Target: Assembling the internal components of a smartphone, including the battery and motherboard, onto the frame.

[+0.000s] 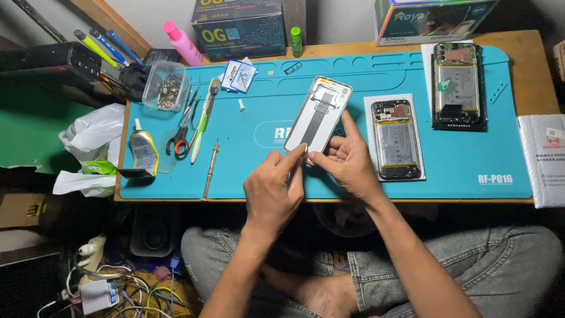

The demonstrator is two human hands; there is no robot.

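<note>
**Head view: peeling at the lower edge of a phone screen panel**

Head camera shows the right hand (347, 159) cradling the screen panel (318, 115), back side up, tilted above the blue work mat (247, 165). Left hand (273, 188) pinches at the panel's bottom corner. Judged step: lifting a film or tab. Next move calls for a steady, shallow pull.

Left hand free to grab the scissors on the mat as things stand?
Probably not right away. The left hand is pinching the lower edge of the phone screen panel, which the right hand also supports. The scissors lie to its left on the blue mat, with only a screwdriver between.
</note>
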